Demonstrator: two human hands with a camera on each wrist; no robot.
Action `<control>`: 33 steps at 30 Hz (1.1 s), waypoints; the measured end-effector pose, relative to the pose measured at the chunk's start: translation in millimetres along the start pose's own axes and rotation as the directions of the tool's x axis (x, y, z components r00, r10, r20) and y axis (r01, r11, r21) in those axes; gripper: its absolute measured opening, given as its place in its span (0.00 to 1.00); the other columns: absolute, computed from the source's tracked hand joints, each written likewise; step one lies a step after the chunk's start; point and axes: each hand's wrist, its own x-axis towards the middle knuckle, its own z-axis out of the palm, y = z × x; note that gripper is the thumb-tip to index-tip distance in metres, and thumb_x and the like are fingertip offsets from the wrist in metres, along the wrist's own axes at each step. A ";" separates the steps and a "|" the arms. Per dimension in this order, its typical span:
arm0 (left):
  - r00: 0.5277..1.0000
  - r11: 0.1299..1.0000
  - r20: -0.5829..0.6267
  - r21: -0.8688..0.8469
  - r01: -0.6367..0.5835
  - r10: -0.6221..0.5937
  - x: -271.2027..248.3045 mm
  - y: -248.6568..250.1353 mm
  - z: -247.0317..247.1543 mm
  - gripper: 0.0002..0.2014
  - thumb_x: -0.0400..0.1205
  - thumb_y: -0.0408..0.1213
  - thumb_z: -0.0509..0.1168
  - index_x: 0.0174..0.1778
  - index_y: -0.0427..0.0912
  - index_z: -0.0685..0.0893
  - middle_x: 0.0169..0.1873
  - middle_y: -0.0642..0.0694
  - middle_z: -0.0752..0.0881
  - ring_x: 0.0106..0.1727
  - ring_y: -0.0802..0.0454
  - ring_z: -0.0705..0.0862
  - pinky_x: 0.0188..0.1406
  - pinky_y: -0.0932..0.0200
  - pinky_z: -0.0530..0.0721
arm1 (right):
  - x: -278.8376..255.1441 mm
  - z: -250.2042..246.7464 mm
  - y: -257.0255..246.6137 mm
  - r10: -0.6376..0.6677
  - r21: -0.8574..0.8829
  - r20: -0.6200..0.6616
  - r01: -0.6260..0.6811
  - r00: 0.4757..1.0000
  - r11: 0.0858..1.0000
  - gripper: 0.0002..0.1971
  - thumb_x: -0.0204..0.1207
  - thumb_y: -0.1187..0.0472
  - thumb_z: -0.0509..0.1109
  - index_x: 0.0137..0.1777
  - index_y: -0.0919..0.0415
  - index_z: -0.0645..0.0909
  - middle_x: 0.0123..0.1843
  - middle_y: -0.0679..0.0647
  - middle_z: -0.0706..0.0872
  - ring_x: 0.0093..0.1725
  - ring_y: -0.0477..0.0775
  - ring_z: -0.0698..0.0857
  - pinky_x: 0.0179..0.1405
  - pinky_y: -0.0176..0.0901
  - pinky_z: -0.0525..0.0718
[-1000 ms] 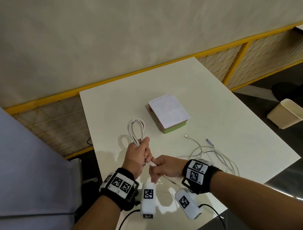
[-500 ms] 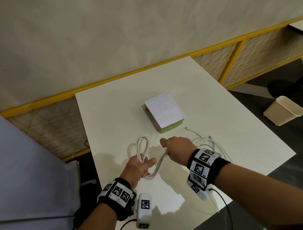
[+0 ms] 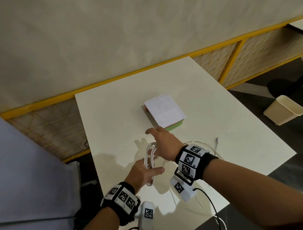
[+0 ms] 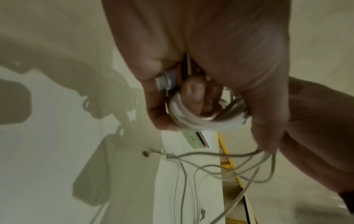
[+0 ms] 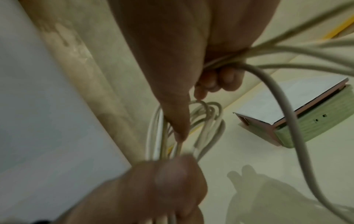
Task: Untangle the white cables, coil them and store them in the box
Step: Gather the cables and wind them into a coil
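My left hand (image 3: 145,171) grips a coil of white cable (image 3: 150,155) just above the near part of the white table (image 3: 110,122). In the left wrist view its fingers curl round the coil (image 4: 199,121), and a USB plug (image 4: 164,80) pokes out beside them. My right hand (image 3: 162,143) reaches over the coil's far end with the index finger stretched out. Its other fingers pinch the running cable (image 5: 226,63). More loose white cable (image 3: 209,148) lies tangled to the right. The box (image 3: 165,114), green with a white lid on it, sits beyond the hands.
Behind the table runs a yellow mesh railing (image 3: 231,55) below a plain wall. A beige waste bin (image 3: 283,111) stands on the dark floor to the right. Black leads (image 3: 216,221) trail from the wrist cameras over the table's near edge.
My right hand has swung the cable from the near side up and over the far end of the coil. The left hand has kept its hold and lowered the coil.
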 end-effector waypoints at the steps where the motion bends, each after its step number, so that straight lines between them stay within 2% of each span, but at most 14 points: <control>1: 1.000 1.000 -0.021 0.006 0.021 -0.020 -0.4 -1.2 0.8 0.13 0.68 0.34 0.76 0.24 0.51 0.79 0.17 0.55 0.70 0.20 0.53 0.65 0.24 0.62 0.67 | 1.3 -3.2 0.5 -0.001 -0.007 0.035 0.002 0.999 1.000 0.33 0.69 0.70 0.72 0.73 0.56 0.66 0.63 0.61 0.75 0.47 0.62 0.83 0.42 0.48 0.80; 3: 0.998 0.998 -0.048 0.044 0.045 -0.043 -2.7 -1.8 3.1 0.15 0.66 0.37 0.74 0.19 0.49 0.75 0.16 0.54 0.69 0.19 0.53 0.65 0.25 0.61 0.66 | 3.2 -8.1 0.6 0.012 -0.052 0.089 -0.007 0.996 0.999 0.33 0.69 0.72 0.70 0.74 0.56 0.66 0.64 0.61 0.73 0.47 0.62 0.82 0.39 0.46 0.76; 6: 0.999 0.992 -0.040 0.122 0.029 -0.024 -2.4 2.4 7.2 0.19 0.71 0.35 0.70 0.22 0.46 0.67 0.16 0.52 0.66 0.20 0.53 0.64 0.26 0.59 0.65 | 3.6 -6.9 -1.7 0.049 -0.109 0.105 -0.037 0.993 0.993 0.28 0.73 0.72 0.65 0.74 0.58 0.68 0.66 0.61 0.72 0.52 0.64 0.83 0.40 0.47 0.75; 9: 0.999 0.979 -0.042 0.204 0.023 -0.015 -1.1 7.1 10.3 0.19 0.77 0.32 0.66 0.24 0.44 0.66 0.19 0.49 0.66 0.22 0.52 0.65 0.23 0.62 0.66 | 2.4 -3.6 -4.0 0.058 -0.125 0.109 -0.044 0.992 0.991 0.21 0.77 0.72 0.61 0.70 0.62 0.73 0.66 0.62 0.73 0.57 0.66 0.82 0.51 0.50 0.80; 11: 0.999 0.970 -0.032 0.239 0.041 -0.035 -0.8 10.9 10.0 0.18 0.78 0.32 0.65 0.23 0.45 0.71 0.18 0.49 0.69 0.21 0.53 0.67 0.20 0.65 0.67 | 2.2 -0.6 -5.6 0.037 -0.141 0.138 -0.018 0.990 0.990 0.18 0.77 0.72 0.59 0.65 0.64 0.78 0.63 0.63 0.78 0.61 0.62 0.80 0.55 0.47 0.76; 15: 0.994 0.973 0.025 0.210 0.096 -0.103 1.6 13.4 8.5 0.07 0.78 0.33 0.62 0.34 0.40 0.81 0.25 0.43 0.77 0.18 0.54 0.72 0.17 0.67 0.68 | 2.7 3.6 -6.9 0.082 -0.049 0.160 -0.075 0.984 0.996 0.17 0.74 0.73 0.58 0.59 0.61 0.81 0.56 0.63 0.86 0.43 0.60 0.81 0.35 0.43 0.77; 18: 0.991 0.973 0.035 0.195 0.119 -0.128 1.0 11.6 12.1 0.08 0.74 0.38 0.62 0.44 0.38 0.82 0.21 0.40 0.77 0.16 0.53 0.73 0.17 0.67 0.68 | 2.4 4.7 -5.2 0.096 -0.034 0.173 -0.091 0.980 0.995 0.21 0.73 0.73 0.58 0.65 0.60 0.78 0.59 0.62 0.85 0.52 0.64 0.85 0.46 0.49 0.83; 20: 0.994 0.976 0.010 0.192 0.103 -0.107 0.7 10.6 15.3 0.06 0.78 0.32 0.61 0.49 0.37 0.81 0.21 0.43 0.77 0.16 0.53 0.74 0.17 0.67 0.68 | 1.8 4.4 -5.5 0.090 -0.011 0.170 -0.089 0.981 0.996 0.23 0.73 0.73 0.58 0.68 0.60 0.77 0.62 0.62 0.85 0.57 0.65 0.85 0.54 0.52 0.84; 23: 0.997 0.986 -0.066 0.159 0.046 -0.036 2.2 9.4 18.8 0.13 0.77 0.27 0.62 0.56 0.40 0.78 0.32 0.42 0.84 0.25 0.51 0.76 0.28 0.64 0.77 | 1.8 4.7 -6.9 0.089 -0.006 0.144 -0.089 0.986 0.996 0.23 0.74 0.74 0.57 0.68 0.61 0.76 0.63 0.64 0.83 0.58 0.66 0.83 0.50 0.48 0.80; 24: 0.997 0.989 -0.075 0.146 0.018 -0.007 3.5 7.5 20.0 0.16 0.76 0.29 0.65 0.60 0.42 0.77 0.42 0.41 0.87 0.32 0.51 0.79 0.37 0.60 0.80 | 1.4 4.3 -7.6 0.093 -0.008 0.133 -0.093 0.987 0.996 0.22 0.75 0.73 0.57 0.68 0.62 0.76 0.62 0.64 0.83 0.57 0.66 0.83 0.47 0.47 0.78; 26: 0.994 0.991 -0.108 0.132 -0.003 0.018 6.1 4.8 20.8 0.26 0.72 0.36 0.74 0.64 0.46 0.74 0.54 0.49 0.86 0.50 0.52 0.84 0.53 0.58 0.82 | 0.8 3.6 -8.1 0.091 -0.008 0.110 -0.091 0.990 0.996 0.20 0.75 0.73 0.56 0.66 0.62 0.77 0.60 0.65 0.84 0.51 0.66 0.83 0.42 0.45 0.73; 29: 0.987 0.995 -0.162 0.101 0.012 0.004 7.8 7.8 20.9 0.35 0.67 0.41 0.80 0.64 0.53 0.66 0.54 0.57 0.83 0.58 0.56 0.83 0.52 0.61 0.82 | 1.2 1.3 -8.5 0.078 -0.007 0.076 -0.078 0.994 0.997 0.19 0.75 0.74 0.56 0.64 0.63 0.78 0.58 0.66 0.84 0.50 0.66 0.82 0.41 0.43 0.70; 31: 0.989 0.992 -0.147 0.124 0.003 0.015 9.1 11.0 20.5 0.35 0.66 0.43 0.81 0.68 0.53 0.72 0.58 0.55 0.86 0.61 0.55 0.84 0.56 0.61 0.81 | 3.1 0.2 -10.0 0.057 0.013 0.055 -0.058 0.997 0.998 0.19 0.74 0.76 0.57 0.62 0.64 0.78 0.56 0.66 0.85 0.46 0.63 0.80 0.40 0.43 0.70; 33: 0.987 0.988 -0.160 0.155 0.016 0.009 9.2 16.3 20.4 0.27 0.69 0.42 0.79 0.63 0.41 0.82 0.52 0.47 0.91 0.54 0.49 0.88 0.45 0.65 0.79 | 5.8 0.5 -11.5 0.035 0.060 0.025 -0.036 0.999 0.998 0.20 0.73 0.77 0.58 0.62 0.65 0.79 0.56 0.64 0.86 0.49 0.62 0.82 0.41 0.43 0.73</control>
